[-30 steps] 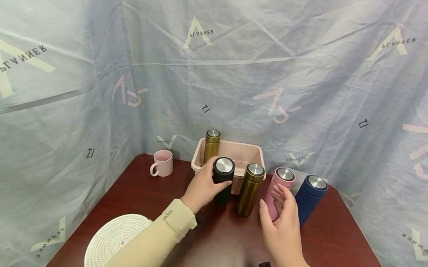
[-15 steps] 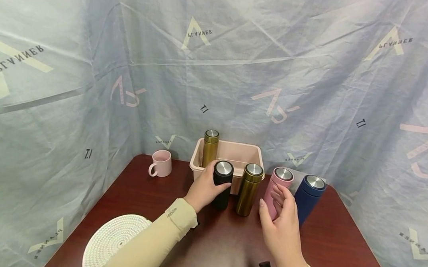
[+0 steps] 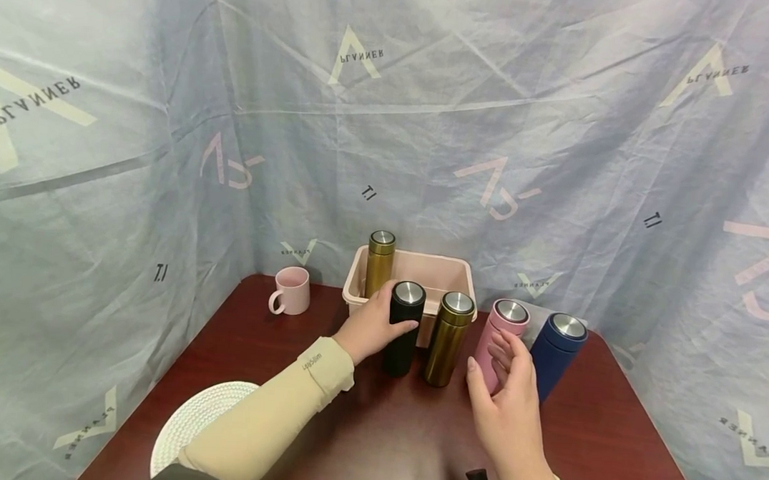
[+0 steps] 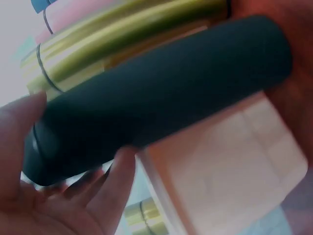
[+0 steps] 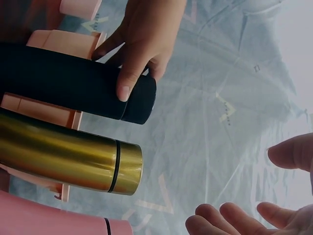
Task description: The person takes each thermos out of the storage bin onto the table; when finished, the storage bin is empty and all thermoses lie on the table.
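My left hand (image 3: 371, 327) grips a black thermos bottle (image 3: 402, 344) near its cap, thumb on one side and fingers behind. In the left wrist view the black bottle lies across the frame; whether its base touches the table I cannot tell. Beside it stands a gold bottle (image 3: 446, 346). To the right come a pink bottle (image 3: 491, 341) and a blue bottle (image 3: 555, 358). My right hand (image 3: 509, 406) hangs in front of the pink bottle, fingers loosely bent, with nothing held. The right wrist view shows its fingers (image 5: 239, 218) apart from the bottles.
Behind the bottles is a pale pink bin (image 3: 435, 262) with another gold bottle (image 3: 380, 268) upright at its left end. A pink mug (image 3: 292, 293) stands at the back left. A round woven mat (image 3: 186, 417) lies at the front left of the dark red table (image 3: 401, 448).
The top of the black bottle has shifted slightly right, toward the gold one, along with my left hand. My right hand and the other bottles stay put.
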Available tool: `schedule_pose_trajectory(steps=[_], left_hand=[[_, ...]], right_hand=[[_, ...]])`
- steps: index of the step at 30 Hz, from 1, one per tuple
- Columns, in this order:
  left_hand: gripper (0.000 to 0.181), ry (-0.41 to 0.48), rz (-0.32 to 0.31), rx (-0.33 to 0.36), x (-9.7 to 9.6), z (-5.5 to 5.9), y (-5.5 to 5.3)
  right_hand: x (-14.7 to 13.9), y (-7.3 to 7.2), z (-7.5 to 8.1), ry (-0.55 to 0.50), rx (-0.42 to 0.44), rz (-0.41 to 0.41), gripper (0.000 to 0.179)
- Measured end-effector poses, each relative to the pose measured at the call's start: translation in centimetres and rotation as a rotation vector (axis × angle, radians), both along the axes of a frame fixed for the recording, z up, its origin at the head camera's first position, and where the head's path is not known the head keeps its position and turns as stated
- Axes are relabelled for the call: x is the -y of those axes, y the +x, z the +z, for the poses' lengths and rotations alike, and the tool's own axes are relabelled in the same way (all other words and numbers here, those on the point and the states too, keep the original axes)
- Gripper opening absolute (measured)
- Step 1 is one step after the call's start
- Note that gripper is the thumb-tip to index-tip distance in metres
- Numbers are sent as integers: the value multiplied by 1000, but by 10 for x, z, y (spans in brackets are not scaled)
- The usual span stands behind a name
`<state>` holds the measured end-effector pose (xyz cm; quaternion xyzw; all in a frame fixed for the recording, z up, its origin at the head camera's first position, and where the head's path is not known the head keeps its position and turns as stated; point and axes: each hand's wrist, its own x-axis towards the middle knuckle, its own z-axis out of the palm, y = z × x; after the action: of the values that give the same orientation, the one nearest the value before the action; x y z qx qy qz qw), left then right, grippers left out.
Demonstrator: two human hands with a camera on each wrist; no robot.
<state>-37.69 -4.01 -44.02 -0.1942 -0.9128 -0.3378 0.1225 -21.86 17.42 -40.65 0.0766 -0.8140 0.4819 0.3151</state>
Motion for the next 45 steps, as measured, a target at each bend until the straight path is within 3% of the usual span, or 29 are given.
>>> schedule_pose_trajectory(steps=[4, 8, 11, 14, 18, 22, 26, 29, 33, 38, 45], left_hand=[[87, -47, -14, 28, 7, 17, -5], [91, -12, 33, 39, 21, 44, -16], [93, 22, 89, 24, 32, 63, -34], [88, -6, 151, -5, 37, 73, -58], [91, -108, 236, 7, 32, 75, -89], [109, -211, 278, 119, 24, 66, -114], [114, -312, 271, 223, 19, 60, -137], [106, -368, 231, 251, 18, 62, -149], [92, -409, 174, 241, 19, 62, -155], [78, -397, 167, 172, 20, 60, -154], [84, -308, 113, 114, 20, 61, -144]], right_hand=[[-2, 1, 0, 1, 15, -7, 62], [-3, 1, 0, 3, 31, -10, 62], [-3, 2, 0, 7, 38, -16, 62], [-4, 3, 1, 10, 44, -25, 61], [-4, 7, 2, 15, 59, -35, 60], [-5, 12, 0, 14, 63, -47, 60], [-6, 13, 1, 3, 52, -58, 61], [-8, 11, 3, -4, 41, -54, 61], [-7, 10, 4, -13, 34, -44, 60], [-6, 10, 4, -22, 33, -37, 59], [-8, 13, 3, -19, 26, -45, 60]])
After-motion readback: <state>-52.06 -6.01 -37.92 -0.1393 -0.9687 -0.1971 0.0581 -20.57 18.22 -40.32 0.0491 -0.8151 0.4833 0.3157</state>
